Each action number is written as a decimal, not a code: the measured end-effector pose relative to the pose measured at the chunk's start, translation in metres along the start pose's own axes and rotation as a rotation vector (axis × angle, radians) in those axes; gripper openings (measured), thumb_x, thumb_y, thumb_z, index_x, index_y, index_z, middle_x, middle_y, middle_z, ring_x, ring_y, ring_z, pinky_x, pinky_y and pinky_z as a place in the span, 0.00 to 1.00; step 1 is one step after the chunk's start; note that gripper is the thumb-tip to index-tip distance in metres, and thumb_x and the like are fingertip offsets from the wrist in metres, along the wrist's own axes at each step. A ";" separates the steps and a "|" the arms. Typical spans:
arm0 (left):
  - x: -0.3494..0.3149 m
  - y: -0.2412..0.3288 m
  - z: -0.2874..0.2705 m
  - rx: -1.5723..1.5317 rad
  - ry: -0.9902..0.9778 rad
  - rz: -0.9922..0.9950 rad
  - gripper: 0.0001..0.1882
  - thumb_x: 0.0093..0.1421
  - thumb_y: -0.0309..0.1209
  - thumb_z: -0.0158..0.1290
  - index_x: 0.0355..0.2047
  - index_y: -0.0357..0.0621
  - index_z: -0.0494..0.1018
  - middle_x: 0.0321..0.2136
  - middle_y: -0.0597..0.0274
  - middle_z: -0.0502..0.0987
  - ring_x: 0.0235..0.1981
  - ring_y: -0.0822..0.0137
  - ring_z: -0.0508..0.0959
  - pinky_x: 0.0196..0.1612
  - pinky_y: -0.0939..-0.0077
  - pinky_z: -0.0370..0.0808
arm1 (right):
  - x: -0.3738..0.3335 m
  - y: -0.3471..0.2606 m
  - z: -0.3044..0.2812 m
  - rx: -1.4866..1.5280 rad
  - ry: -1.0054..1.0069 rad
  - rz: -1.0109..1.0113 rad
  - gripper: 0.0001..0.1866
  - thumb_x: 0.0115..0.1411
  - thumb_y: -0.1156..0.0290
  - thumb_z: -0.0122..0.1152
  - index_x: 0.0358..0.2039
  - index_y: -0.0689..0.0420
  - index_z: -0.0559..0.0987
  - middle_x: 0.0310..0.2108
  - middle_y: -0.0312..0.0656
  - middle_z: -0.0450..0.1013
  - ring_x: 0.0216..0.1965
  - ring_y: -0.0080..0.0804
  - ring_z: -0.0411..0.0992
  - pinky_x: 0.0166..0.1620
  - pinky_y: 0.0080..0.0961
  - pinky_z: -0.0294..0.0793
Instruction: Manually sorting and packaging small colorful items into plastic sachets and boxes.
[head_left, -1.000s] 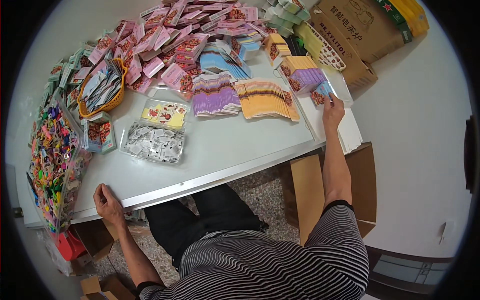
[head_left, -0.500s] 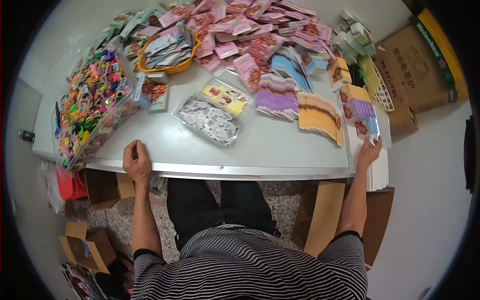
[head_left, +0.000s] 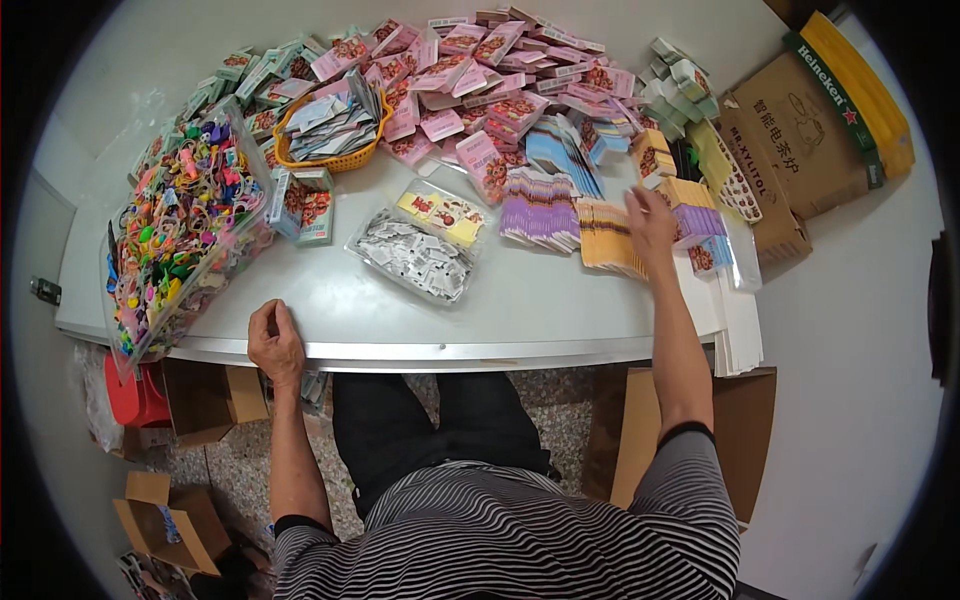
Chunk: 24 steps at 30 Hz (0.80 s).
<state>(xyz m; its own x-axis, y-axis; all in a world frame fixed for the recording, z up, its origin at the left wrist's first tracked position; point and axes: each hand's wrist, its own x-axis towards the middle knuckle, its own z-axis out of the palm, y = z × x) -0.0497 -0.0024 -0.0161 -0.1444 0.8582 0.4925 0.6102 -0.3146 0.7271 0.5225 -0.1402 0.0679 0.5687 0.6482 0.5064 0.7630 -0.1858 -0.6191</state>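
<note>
My left hand (head_left: 276, 340) rests at the table's front edge, its fingers curled into a loose fist; nothing shows in it. My right hand (head_left: 652, 222) reaches over the right end of a fanned row of orange packets (head_left: 603, 232), thumb and fingers apart, with no held item visible. To the left of that row lies a row of purple packets (head_left: 540, 212), with blue packets (head_left: 562, 155) behind. Just right of my right hand are overlapping orange, purple and blue packets (head_left: 692, 222), on white sheets (head_left: 735, 330).
A clear tray of small white sachets (head_left: 415, 255) stands mid-table. Leftward are a large bin of colourful trinkets (head_left: 190, 220), small boxes (head_left: 316, 215) and a yellow basket (head_left: 330, 155). Pink boxes (head_left: 470, 80) pile up behind. Cartons (head_left: 800, 140) stand at the right.
My right hand has moved left and away from me, from the blue packets at the right edge to the orange row. My left hand has stayed at the table edge.
</note>
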 end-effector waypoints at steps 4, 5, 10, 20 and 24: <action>0.000 0.000 0.002 0.016 -0.010 0.017 0.07 0.65 0.30 0.58 0.38 0.38 0.79 0.32 0.62 0.80 0.29 0.71 0.78 0.36 0.77 0.75 | 0.037 0.011 0.049 -0.111 -0.076 -0.035 0.24 0.62 0.55 0.63 0.48 0.64 0.80 0.41 0.55 0.79 0.43 0.49 0.78 0.48 0.37 0.75; 0.000 0.000 0.004 0.016 -0.012 0.016 0.07 0.65 0.30 0.58 0.38 0.38 0.79 0.32 0.62 0.80 0.29 0.71 0.78 0.36 0.77 0.75 | 0.044 0.014 0.055 -0.159 -0.113 -0.032 0.26 0.62 0.53 0.62 0.48 0.64 0.80 0.42 0.56 0.79 0.44 0.52 0.78 0.49 0.40 0.74; 0.006 -0.001 0.008 0.019 0.004 0.017 0.05 0.63 0.28 0.58 0.35 0.39 0.79 0.31 0.59 0.80 0.28 0.66 0.79 0.34 0.73 0.76 | 0.063 0.009 0.084 -0.235 -0.212 0.079 0.24 0.64 0.52 0.58 0.48 0.59 0.81 0.43 0.57 0.78 0.46 0.56 0.76 0.50 0.44 0.74; 0.020 -0.006 0.029 -0.038 0.010 0.017 0.05 0.62 0.28 0.59 0.35 0.39 0.80 0.31 0.60 0.80 0.28 0.68 0.79 0.34 0.75 0.76 | 0.080 0.027 0.063 -0.649 -0.053 -0.149 0.15 0.64 0.62 0.57 0.45 0.57 0.81 0.38 0.51 0.79 0.39 0.54 0.78 0.42 0.46 0.77; 0.013 -0.012 0.015 -0.320 -0.003 -0.155 0.13 0.65 0.28 0.58 0.48 0.36 0.75 0.39 0.60 0.80 0.36 0.70 0.78 0.40 0.75 0.76 | 0.053 -0.037 0.040 -0.492 0.242 -0.316 0.10 0.63 0.67 0.59 0.40 0.57 0.81 0.33 0.48 0.79 0.32 0.50 0.78 0.35 0.41 0.77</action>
<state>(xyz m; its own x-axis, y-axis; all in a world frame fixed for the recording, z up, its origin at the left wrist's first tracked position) -0.0478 0.0188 -0.0255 -0.2137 0.9068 0.3633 0.3064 -0.2909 0.9063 0.5117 -0.0698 0.0937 0.3027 0.5523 0.7768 0.9245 -0.3683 -0.0984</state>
